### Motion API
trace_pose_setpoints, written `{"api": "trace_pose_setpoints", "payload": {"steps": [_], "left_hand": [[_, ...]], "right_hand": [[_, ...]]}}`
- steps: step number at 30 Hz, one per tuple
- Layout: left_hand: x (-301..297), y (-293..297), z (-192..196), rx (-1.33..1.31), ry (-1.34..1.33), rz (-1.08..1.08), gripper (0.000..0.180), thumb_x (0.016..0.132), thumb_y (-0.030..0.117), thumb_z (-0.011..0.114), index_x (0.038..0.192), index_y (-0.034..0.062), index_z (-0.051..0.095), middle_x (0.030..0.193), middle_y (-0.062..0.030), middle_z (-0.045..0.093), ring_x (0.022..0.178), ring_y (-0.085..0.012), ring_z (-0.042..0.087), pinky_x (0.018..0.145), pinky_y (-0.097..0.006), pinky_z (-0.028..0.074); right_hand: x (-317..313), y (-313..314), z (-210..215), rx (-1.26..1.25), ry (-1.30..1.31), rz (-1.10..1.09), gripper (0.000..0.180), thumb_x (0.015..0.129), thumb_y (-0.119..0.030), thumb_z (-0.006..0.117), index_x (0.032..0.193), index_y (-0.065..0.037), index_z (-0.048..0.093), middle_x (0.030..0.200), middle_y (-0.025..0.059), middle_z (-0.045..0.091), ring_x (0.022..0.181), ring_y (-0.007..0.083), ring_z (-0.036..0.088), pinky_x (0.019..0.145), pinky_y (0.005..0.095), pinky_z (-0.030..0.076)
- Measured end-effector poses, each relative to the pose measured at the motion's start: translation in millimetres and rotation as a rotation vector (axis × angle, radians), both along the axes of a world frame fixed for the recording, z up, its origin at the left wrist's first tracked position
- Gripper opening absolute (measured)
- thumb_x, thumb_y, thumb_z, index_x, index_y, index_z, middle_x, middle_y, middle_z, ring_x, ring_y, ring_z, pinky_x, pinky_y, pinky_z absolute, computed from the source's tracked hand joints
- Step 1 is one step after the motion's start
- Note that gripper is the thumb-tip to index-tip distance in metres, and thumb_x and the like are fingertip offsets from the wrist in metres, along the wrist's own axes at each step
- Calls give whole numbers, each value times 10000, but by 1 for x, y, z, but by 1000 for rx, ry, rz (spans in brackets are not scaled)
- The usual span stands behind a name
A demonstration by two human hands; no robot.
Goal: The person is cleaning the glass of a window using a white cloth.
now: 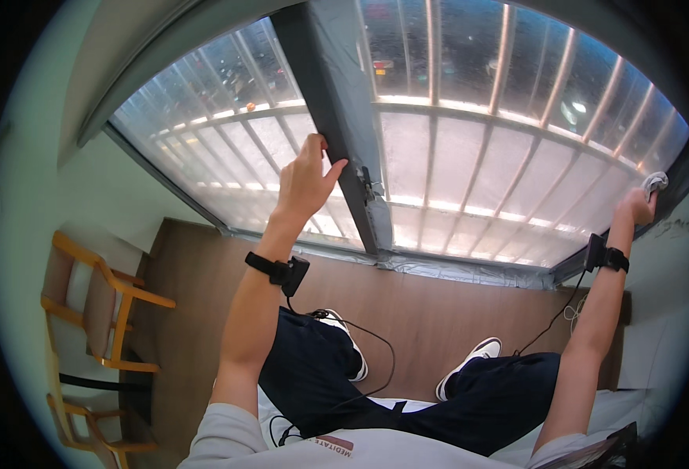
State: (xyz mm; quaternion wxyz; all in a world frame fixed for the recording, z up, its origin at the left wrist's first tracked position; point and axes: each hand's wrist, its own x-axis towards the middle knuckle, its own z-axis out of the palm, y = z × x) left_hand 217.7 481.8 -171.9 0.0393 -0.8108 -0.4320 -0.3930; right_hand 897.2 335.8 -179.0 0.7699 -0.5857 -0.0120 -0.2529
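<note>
At the window, left hand (307, 178) was clamped round the dark centre frame post (330, 117), thumb one side, fingers the other. Right hand (638, 205) was closed on a pale cloth (655, 182), pressed vs. the frame's right edge, up by the glass (470, 180). Best kept w/ left hand bracing while the cloth worked along the edge; reach was wide, so steady seat on the bed mattered.

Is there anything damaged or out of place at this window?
Nothing looks broken or askew. The left hand grips the dark centre frame; the right hand presses a pale cloth to the right edge.
</note>
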Motion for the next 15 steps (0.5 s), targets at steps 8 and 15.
{"api": "trace_pose_setpoints", "payload": {"steps": [8, 15], "left_hand": [[18, 8, 0, -95, -127, -3, 431, 875, 198, 823, 1051, 27, 469, 864, -145, 613, 725, -347, 633, 673, -449, 515], [11, 0, 3, -131, -133, 50, 421, 885, 183, 812, 1069, 22, 468, 911, -168, 646, 794, -389, 682, 701, -465, 527]], "right_hand": [[-118, 38, 87, -39, -385, -35, 569, 781, 88, 417, 1242, 6, 740, 1166, 254, 742, 1023, 340, 751, 928, 366, 609], [-290, 122, 102, -177, -1152, -74, 648, 733, 161, 510, 1270, -112, 749, 1353, 64, 706, 1272, 262, 645, 1024, 375, 573]]}}
